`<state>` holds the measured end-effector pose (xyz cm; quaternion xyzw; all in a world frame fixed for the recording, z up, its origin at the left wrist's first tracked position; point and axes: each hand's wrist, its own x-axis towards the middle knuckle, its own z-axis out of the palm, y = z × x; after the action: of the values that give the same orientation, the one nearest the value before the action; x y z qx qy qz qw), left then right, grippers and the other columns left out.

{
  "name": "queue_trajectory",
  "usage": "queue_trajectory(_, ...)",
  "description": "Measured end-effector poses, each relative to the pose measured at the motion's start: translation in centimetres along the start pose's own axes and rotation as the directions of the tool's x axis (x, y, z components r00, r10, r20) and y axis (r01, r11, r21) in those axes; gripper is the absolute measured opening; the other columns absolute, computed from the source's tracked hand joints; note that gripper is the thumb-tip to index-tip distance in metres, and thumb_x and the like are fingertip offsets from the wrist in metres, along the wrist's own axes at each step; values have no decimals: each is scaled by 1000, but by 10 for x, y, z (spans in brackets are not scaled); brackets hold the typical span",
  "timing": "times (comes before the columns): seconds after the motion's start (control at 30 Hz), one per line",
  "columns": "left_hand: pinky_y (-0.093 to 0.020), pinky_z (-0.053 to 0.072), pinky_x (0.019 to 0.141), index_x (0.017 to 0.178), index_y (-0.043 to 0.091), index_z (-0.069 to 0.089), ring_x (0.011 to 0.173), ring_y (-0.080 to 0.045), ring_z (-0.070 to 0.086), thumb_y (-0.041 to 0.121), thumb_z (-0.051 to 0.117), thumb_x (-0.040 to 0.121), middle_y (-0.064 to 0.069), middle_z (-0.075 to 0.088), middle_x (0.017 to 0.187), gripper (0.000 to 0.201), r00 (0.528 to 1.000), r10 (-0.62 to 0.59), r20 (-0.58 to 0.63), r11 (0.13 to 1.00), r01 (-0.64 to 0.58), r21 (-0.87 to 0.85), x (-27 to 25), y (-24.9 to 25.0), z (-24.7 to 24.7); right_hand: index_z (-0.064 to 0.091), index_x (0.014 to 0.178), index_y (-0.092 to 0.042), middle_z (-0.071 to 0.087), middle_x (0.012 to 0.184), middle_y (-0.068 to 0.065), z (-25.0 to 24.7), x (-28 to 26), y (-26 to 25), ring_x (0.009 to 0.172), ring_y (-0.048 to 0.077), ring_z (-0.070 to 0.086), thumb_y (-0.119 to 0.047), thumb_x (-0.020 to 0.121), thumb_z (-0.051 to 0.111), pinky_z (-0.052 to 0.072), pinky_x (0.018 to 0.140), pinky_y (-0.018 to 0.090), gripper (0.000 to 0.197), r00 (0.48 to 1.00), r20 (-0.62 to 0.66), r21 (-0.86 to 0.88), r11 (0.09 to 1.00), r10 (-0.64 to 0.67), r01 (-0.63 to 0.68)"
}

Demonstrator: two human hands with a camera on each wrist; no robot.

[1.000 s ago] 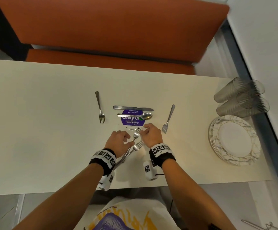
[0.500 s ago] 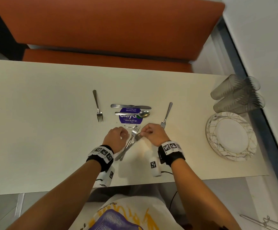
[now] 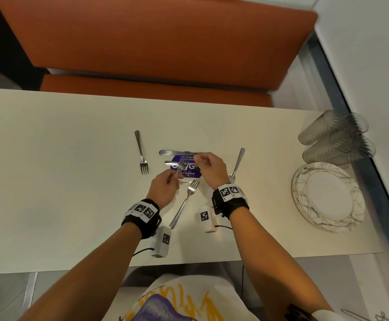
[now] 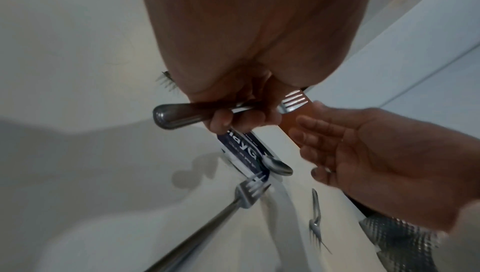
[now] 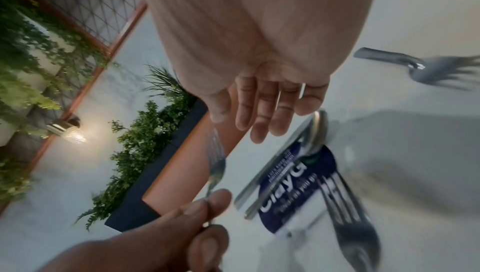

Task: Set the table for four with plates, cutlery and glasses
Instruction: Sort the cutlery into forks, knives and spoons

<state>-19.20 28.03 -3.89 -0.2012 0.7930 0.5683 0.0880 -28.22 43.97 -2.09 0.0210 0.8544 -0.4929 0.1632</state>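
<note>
Steel in the left hand: the left hand (image 3: pixel 164 188), at the centre of the head view, has its fingers curled round the handle of a silver metal fork (image 4: pixel 228 110), tines pointing toward the right hand.
Right hand: the right hand (image 3: pixel 209 169) hovers above the purple round sticker (image 3: pixel 188 170); its fingers (image 5: pixel 262 112) are straight and relaxed, holding nothing, just beside the held fork's tines.
Loose fork near the hands: a second silver fork (image 3: pixel 184 203) lies slanted on the cream rectangular table (image 3: pixel 61 181), between the two wrists, tines touching the sticker's lower edge.
Left fork: a third silver fork (image 3: pixel 141 152) lies left of centre, tines toward the lower edge of the frame.
Right fork: a fourth silver fork (image 3: pixel 237 164) lies right of centre, its tines partly hidden by the right wrist.
Knife and spoon: a silver table knife (image 3: pixel 177 152) lies crosswise at the sticker's top edge; a silver spoon (image 4: pixel 276 166) lies just below it across the sticker.
Plates: a stack of white round plates with gold line pattern (image 3: pixel 328 196) sits at the right edge of the table.
Glasses: clear ribbed tumblers (image 3: pixel 337 137) lie on their sides just above the plates.
Background: an orange upholstered bench (image 3: pixel 154 42) fills the top of the frame.
</note>
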Motion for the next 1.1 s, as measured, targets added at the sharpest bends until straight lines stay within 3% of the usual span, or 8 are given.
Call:
queue_trajectory(0.07, -21, 41, 62, 102, 18, 70, 61, -5, 56, 19, 46, 109, 4, 66, 76, 25, 999, -21, -26, 1000, 22, 8, -1, -3, -7, 70, 111, -16, 73, 104, 0, 8, -3, 17, 96, 15, 68, -35, 98, 61, 57, 88, 33, 25, 998, -29, -10, 998, 64, -64)
queue_trajectory(0.2, -16, 41, 57, 104, 17, 69, 63, -5, 57, 21, 45, 109, 5, 66, 80, 25, 996, -59, -65, 998, 61, 19, -2, -10, -18, 67, 111, -15, 66, 102, 4, 21, -15, 47, 92, 17, 62, -22, 93, 68, 54, 87, 32, 19, 992, -100, -132, 987, 80, -93)
queue_trajectory(0.33, -18, 41, 59, 103, 17, 69, 62, -6, 57, 21, 45, 109, 3, 67, 81, 25, 992, -102, -70, 995, 103, 14, 0, -17, -23, 66, 115, -16, 60, 105, 5, 27, -19, 59, 98, 19, 60, -25, 89, 73, 52, 89, 31, 28, 992, -63, -208, 971, 107, -117)
queue_trajectory(0.5, -24, 47, 62, 102, 16, 71, 63, -13, 61, 19, 46, 108, -1, 70, 78, 26, 987, -151, -57, 987, 148, -60, 2, -21, -22, 71, 93, -19, 66, 100, 4, 29, -19, 55, 94, 19, 63, -21, 89, 72, 54, 88, 32, 4, 995, -24, -289, 952, 102, -104)
queue_trajectory(0.67, -42, 61, 73, 105, 9, 69, 81, -32, 77, 10, 44, 107, -13, 78, 85, 25, 982, -189, 27, 965, 191, -181, 4, -11, -18, 71, 100, -15, 71, 95, 0, 14, -18, 22, 87, 12, 64, -19, 93, 69, 48, 77, 17, 8, 991, 127, -195, 981, 33, -8)
queue_trajectory(0.83, -44, 58, 71, 111, 4, 68, 78, -41, 74, 8, 41, 107, -28, 75, 94, 28, 954, -210, 213, 927, 263, -269, 2, 5, -11, 73, 99, -12, 71, 88, -6, 8, -5, -9, 78, -3, 62, -20, 92, 71, 42, 67, 3, 11, 996, 74, -123, 990, -58, 66)
queue_trajectory(1.0, -31, 42, 51, 114, 3, 69, 56, -24, 55, 15, 39, 110, -15, 67, 75, 32, 950, -200, 239, 910, 270, -314, -2, 16, -5, 71, 100, -12, 63, 83, -16, 16, -3, -13, 77, -3, 61, -15, 92, 71, 46, 70, 12, 9, 996, -61, -82, 995, -68, 63)
queue_trajectory(1.1, -26, 31, 44, 113, -1, 67, 48, -15, 40, 15, 41, 111, -3, 53, 62, 31, 947, -222, 232, 902, 290, -320, -3, 19, 0, 63, 108, -16, 63, 91, -9, 18, -8, -14, 83, 2, 60, -14, 90, 72, 48, 71, 14, 21, 988, -115, -60, 994, -103, 97)
